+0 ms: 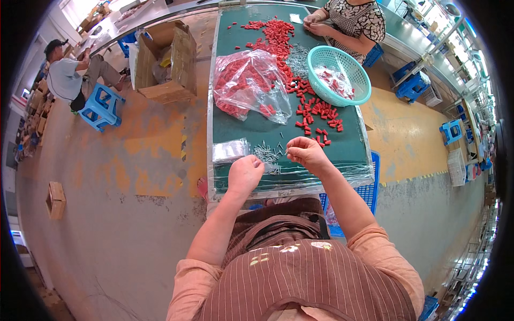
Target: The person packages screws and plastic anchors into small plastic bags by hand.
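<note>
My left hand (246, 174) is closed, fingertips together, at the near side of a small pile of grey screws (264, 153); what it holds, if anything, is too small to make out. Just right of that pile, my right hand (308, 154) pinches thumb and finger together above the table. Something tiny may be between them, but I cannot name it. A stack of clear plastic bags (230, 151) lies beside the screws, next to my left hand. Loose red plastic plugs (319, 111) are scattered beyond my right hand.
The green table (246, 128) bears a large clear bag of red plugs (249, 85), a turquoise basket (365, 80) with filled packets, and more screws (297, 60). A co-worker (356, 24) works at the far right. A cardboard box (166, 88) and blue stool (101, 107) stand left.
</note>
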Motion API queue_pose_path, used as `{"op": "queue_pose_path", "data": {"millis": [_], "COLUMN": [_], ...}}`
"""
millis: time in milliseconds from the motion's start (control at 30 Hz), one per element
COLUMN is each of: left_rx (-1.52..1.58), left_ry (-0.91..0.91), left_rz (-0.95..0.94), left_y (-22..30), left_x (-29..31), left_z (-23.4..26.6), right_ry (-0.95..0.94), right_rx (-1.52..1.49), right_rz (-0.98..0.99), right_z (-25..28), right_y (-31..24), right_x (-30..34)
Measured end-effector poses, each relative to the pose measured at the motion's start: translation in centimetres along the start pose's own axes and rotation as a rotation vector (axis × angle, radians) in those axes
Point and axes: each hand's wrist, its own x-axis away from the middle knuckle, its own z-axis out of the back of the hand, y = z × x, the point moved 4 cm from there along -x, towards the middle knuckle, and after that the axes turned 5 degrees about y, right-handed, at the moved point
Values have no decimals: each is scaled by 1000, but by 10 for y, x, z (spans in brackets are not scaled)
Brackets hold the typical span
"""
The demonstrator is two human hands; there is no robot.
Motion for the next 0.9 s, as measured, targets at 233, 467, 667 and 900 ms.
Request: {"op": "queue_pose_path", "data": {"millis": [233,467,667,900], "left_rx": [-35,-29,-2,-5], "left_ry": [-29,-56,-91,-73], "left_rz": [-72,-84,-32,-29], "left_y": [31,33,32,33], "left_x": [-1,-4,-7,-10], "left_z": [-6,-11,-14,-10], "right_ry": [-51,7,-56,8], "right_rx": [429,1004,1147,943], "right_rz": [293,676,712,633], "right_z": [-51,-67,-69,-46], "right_y": [-20,-38,-43,-55], "right_x": [33,50,55,42]}}
